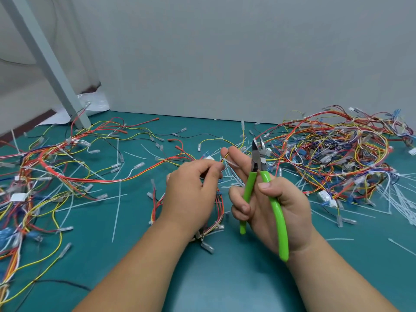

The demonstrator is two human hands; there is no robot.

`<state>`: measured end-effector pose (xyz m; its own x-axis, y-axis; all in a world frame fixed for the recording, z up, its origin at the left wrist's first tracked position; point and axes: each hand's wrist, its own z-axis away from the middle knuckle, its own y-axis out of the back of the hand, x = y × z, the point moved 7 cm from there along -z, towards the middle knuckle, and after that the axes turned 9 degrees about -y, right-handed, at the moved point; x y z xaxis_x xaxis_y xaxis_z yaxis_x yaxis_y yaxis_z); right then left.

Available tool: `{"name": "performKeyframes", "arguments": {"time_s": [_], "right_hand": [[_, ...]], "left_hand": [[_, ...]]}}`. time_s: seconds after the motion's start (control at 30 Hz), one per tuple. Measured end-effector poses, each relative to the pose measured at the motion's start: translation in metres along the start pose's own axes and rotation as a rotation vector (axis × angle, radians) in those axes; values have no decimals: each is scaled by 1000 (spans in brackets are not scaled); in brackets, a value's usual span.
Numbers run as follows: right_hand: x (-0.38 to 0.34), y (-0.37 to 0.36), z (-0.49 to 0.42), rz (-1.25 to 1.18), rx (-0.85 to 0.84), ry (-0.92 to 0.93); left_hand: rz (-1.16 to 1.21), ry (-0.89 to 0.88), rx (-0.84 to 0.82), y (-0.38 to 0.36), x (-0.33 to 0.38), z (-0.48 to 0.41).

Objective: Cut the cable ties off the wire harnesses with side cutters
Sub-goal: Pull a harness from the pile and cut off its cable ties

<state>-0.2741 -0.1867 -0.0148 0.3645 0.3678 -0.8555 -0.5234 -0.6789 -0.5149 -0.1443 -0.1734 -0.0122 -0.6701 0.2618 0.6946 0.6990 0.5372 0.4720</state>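
My right hand (pixel 273 206) grips the green-handled side cutters (pixel 258 163), jaws pointing up and slightly apart. Its index and middle fingers stretch out to the left and touch a thin bundle of red and yellow wires (pixel 225 157) with a white cable tie (pixel 231 163) on it. My left hand (pixel 191 194) pinches the same bundle just left of the tie. The bundle belongs to a wire harness (pixel 135 176) that trails to the left across the green table (pixel 213 278). The cutter jaws stand clear of the tie, to its right.
A big heap of tangled harnesses (pixel 333 158) fills the right back of the table, another heap (pixel 33 176) lies at the left. Several loose white cable ties (pixel 117 206) litter the surface. A grey wall panel (pixel 225 64) closes the back; a slanted grey post (pixel 56 70) stands far left.
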Motion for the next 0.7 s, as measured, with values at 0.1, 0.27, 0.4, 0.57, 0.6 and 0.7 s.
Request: {"name": "performKeyframes", "arguments": {"time_s": [0.1,0.27,0.4,0.57,0.6,0.7], "right_hand": [[1,1,0,20,18,10],[4,7,-1,73,85,1],[9,10,-3,130,98,10],[10,14,-8,106,168,17],[9,13,-8,104,175,33],[7,7,-6,179,183,70]], "left_hand": [[283,82,-20,-3,-5,-1],[447,205,-73,-8,-21,-2],[566,301,-46,-9,-30,-4],[682,462,165,-3,-46,-4],[685,471,190,-2,-46,-4],[709,461,246,-1,-45,-4]]}}
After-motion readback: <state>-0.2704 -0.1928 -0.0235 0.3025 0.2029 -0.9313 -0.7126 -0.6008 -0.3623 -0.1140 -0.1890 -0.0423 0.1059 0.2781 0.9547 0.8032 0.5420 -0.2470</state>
